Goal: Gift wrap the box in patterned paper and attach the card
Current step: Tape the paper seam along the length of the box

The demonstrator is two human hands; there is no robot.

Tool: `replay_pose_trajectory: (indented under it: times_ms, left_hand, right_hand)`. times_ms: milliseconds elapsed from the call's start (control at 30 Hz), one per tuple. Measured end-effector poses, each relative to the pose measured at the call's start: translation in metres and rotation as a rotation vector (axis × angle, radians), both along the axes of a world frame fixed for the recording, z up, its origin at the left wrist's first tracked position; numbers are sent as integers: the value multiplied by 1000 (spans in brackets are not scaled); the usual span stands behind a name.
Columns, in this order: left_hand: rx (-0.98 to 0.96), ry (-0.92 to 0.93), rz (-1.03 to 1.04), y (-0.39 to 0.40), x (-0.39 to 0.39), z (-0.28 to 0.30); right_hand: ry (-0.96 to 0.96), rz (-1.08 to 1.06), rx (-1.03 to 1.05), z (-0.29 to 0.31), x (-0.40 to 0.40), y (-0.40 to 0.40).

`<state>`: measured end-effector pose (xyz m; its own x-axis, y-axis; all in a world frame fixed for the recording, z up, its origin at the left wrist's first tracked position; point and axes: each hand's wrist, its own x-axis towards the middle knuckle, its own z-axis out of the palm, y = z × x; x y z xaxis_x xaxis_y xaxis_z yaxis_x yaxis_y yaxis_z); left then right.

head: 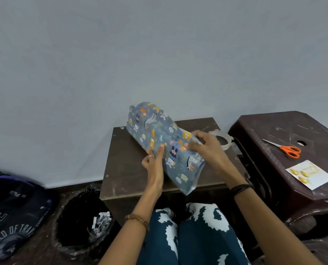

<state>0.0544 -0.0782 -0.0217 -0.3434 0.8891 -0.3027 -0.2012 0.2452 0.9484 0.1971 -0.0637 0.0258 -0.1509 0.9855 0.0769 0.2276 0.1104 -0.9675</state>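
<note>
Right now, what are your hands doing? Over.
Left hand and right hand pressing paper round box on table. Card, scissors, tape unused. Nothing blocking.

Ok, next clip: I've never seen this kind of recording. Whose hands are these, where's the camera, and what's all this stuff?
There is no machine here: a person wears one wide-angle camera on the head, looking down at their own hands and knees. On the small table lies the box, covered in patterned paper with its ends still open. The left hand presses straight fingers on the paper; the right hand has a grip on the paper's edge. A tape roll sits behind that hand. On the stool to the right lie scissors and the card, not yet attached. A bin and a bag stand to the left.
</note>
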Motion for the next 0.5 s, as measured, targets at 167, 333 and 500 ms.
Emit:
replay_pose_trajectory:
  times_ms: [167, 333, 500]
  left_hand:
    - [-106, -385, -144, 13, -11, 13]
    - [-200, -272, -37, 12, -20, -2]
    - [-294, -43, 6, 11, -26, -21]
  right_hand:
    - [-457, 44, 331, -8, -21, -17]
    - [-634, 230, 308, -36, -25, -28]
    - [-442, 145, 160, -44, -20, -22]
